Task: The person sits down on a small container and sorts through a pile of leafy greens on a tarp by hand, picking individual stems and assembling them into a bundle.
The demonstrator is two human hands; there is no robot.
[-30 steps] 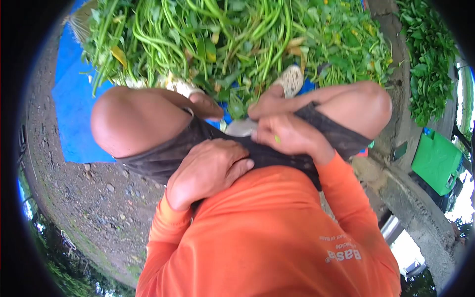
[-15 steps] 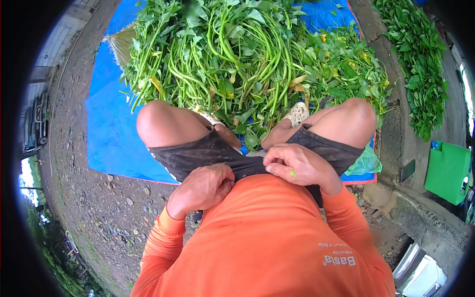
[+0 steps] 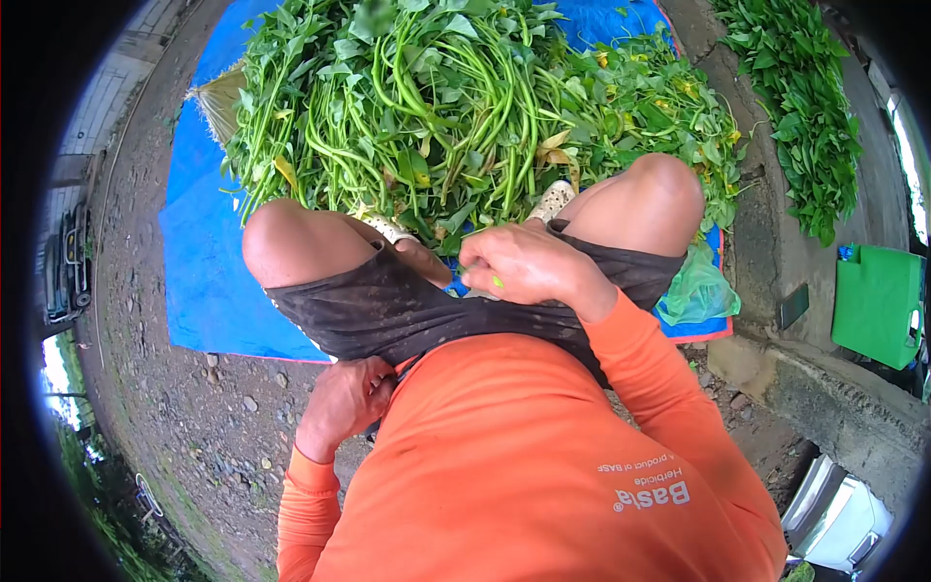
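Since the earlier frame in the head view, the left hand point(image 3: 342, 400) has shifted outward from the lap to the hip of the dark shorts point(image 3: 388, 301), and the right hand point(image 3: 531, 264) has moved forward between the bent legs point(image 3: 310, 238). The right fingers are curled narrow, with a bright green fleck point(image 3: 497, 282) near the thumb; whether anything sits inside them I cannot tell. The left fingers are curled against the side of the shorts, and whether they pinch cloth is hidden. The heap of leafy green stems point(image 3: 427, 107) lies ahead on the blue tarp point(image 3: 199, 281), reaching right up to the pale clogs point(image 3: 390, 229). A shifted foot could bruise or flatten the nearest stems, since they lie so close. The long stems cross one another, so a hard pull might snap some or drag neighbours along. The thin green plastic bag point(image 3: 700, 291) by the right thigh could be crushed if that leg swung outward.
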